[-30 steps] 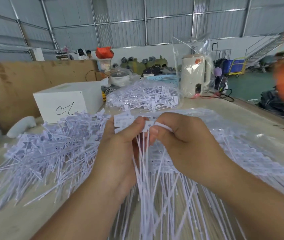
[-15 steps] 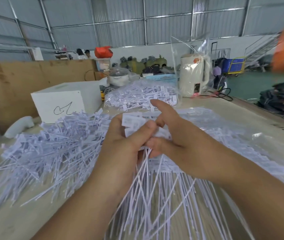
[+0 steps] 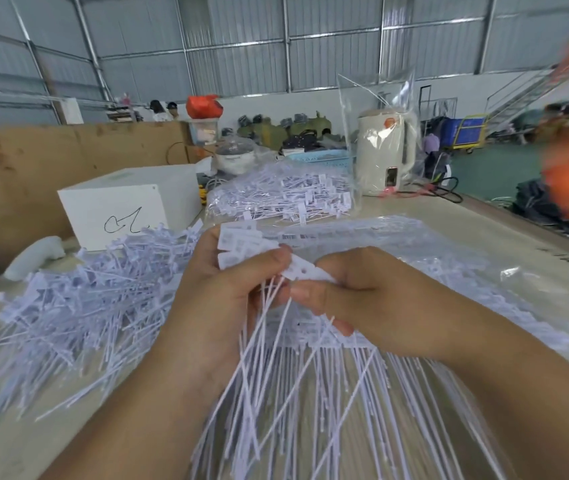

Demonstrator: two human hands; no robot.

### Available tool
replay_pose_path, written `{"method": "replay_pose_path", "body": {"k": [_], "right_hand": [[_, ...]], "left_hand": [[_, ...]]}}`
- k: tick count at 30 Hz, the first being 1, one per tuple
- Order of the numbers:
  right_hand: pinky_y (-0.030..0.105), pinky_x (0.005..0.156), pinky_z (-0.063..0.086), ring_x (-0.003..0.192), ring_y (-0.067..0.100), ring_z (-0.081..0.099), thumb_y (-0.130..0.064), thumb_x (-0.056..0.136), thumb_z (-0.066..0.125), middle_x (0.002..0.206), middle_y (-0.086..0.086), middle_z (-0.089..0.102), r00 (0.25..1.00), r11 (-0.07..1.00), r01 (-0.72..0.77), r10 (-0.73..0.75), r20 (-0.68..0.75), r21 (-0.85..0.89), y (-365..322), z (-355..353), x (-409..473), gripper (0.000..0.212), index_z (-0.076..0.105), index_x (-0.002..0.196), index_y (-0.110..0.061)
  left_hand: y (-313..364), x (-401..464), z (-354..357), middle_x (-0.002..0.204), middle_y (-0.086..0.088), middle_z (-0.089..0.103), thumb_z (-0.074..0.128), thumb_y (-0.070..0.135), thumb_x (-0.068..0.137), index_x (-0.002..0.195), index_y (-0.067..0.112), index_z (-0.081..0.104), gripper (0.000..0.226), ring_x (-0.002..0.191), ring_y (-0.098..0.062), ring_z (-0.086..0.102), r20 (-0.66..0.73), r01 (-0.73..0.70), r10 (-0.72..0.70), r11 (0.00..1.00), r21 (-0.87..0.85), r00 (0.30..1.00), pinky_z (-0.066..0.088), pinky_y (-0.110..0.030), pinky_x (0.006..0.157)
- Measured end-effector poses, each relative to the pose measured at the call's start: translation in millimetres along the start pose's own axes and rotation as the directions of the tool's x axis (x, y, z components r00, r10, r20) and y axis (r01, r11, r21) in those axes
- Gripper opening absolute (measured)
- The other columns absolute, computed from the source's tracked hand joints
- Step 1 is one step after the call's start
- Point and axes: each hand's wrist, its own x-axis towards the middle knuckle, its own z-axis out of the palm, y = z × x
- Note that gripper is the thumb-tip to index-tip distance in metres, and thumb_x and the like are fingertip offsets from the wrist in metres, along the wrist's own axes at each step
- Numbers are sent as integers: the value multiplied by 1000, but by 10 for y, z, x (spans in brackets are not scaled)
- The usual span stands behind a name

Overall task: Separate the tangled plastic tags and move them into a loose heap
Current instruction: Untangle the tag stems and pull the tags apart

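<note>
My left hand [image 3: 220,299] grips a bundle of white plastic tags [image 3: 245,245] by their flat heads, thumb on top, and their long thin tails [image 3: 276,393] fan down toward me. My right hand [image 3: 356,292] pinches the flat head of one tag [image 3: 305,271] beside the bundle, fingers curled around it. A loose heap of separated tags [image 3: 78,306] lies on the table to the left. Under my right hand lies a clear bag of tags in rows [image 3: 449,271].
A white box [image 3: 120,199] with a scribble stands at the back left, cardboard [image 3: 33,157] behind it. Another clear bag of tags [image 3: 283,195] lies behind my hands. A cream kettle [image 3: 385,154] in a clear bag stands at the back right. The table edge [image 3: 518,220] runs along the right.
My right hand's thumb has come down from pointing up and now pinches one tag head, drawn slightly right of the bundle. The left hand keeps its grip.
</note>
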Motion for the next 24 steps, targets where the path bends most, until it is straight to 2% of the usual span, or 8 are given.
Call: {"method": "replay_pose_path", "body": {"k": [3, 8, 10, 13, 15, 17, 21, 24], "right_hand": [[42, 57, 36, 56, 23, 42, -46, 95, 56, 60, 5, 46, 998, 993, 28, -22, -56, 113, -31, 81, 27, 33, 62, 70, -25], [17, 41, 34, 43, 7, 34, -46, 96, 54, 49, -10, 38, 841, 984, 43, 58, -538, 172, -15, -102, 65, 45, 50, 61, -18], [22, 43, 33, 45, 10, 35, -53, 90, 55, 53, -9, 42, 885, 981, 45, 50, -464, 190, 5, -187, 9, 41, 53, 74, -14], [30, 40, 36, 46, 14, 42, -63, 82, 62, 71, -10, 61, 991, 986, -8, 30, -132, 165, -7, -47, -7, 34, 52, 105, -41], [27, 55, 51, 63, 6, 62, -57, 81, 66, 95, -14, 68, 1000, 998, -8, 9, -7, 56, 12, 66, 13, 54, 38, 126, -45], [18, 73, 51, 88, -5, 64, -54, 80, 66, 107, -18, 66, 1000, 999, -28, 29, 11, -33, 42, 119, 27, 73, 27, 140, -42], [21, 82, 50, 95, -4, 63, -53, 79, 70, 113, -17, 65, 999, 995, -50, 50, -5, -83, 18, 140, 42, 80, 23, 143, -43], [26, 70, 51, 77, -1, 63, -57, 82, 66, 91, -16, 67, 999, 988, -49, 49, -4, -149, -6, 72, 27, 45, 54, 118, -32]], "left_hand": [[-30, 3, 19, 85, -13, 71, 71, 7, 66, 118, 3, 58, 54, 68, -22, 70, 29, 41, -39, 996, -80, 999, 56, -26, 56], [-5, 111, -101, 64, -8, 60, 64, 6, 73, 96, 2, 64, 23, 44, -14, 58, -64, 120, -136, 972, -202, 989, 51, -17, 45], [13, 129, -129, 73, -8, 61, 63, 1, 82, 115, 2, 59, 33, 49, -14, 59, -101, 60, -78, 984, -165, 992, 52, -20, 48], [-18, 47, -29, 77, -9, 67, 69, 2, 74, 119, 4, 54, 48, 54, -17, 64, -32, 39, -41, 997, -69, 999, 53, -24, 48], [-56, -17, 48, 85, -13, 72, 72, 6, 63, 112, 9, 57, 51, 67, -22, 71, 69, 30, -30, 1000, 2, 997, 56, -27, 52], [-73, -47, 78, 91, -13, 74, 74, 6, 56, 110, 11, 59, 57, 77, -24, 74, 125, 12, -22, 997, 81, 992, 57, -28, 58], [-72, -23, 59, 90, -15, 74, 75, 0, 51, 112, 8, 58, 65, 78, -26, 74, 128, 30, -45, 992, 123, 991, 57, -29, 59], [-53, 14, 33, 82, -10, 74, 74, 0, 51, 108, 7, 57, 60, 71, -23, 73, 59, -8, 3, 996, 86, 998, 56, -28, 53]]}}
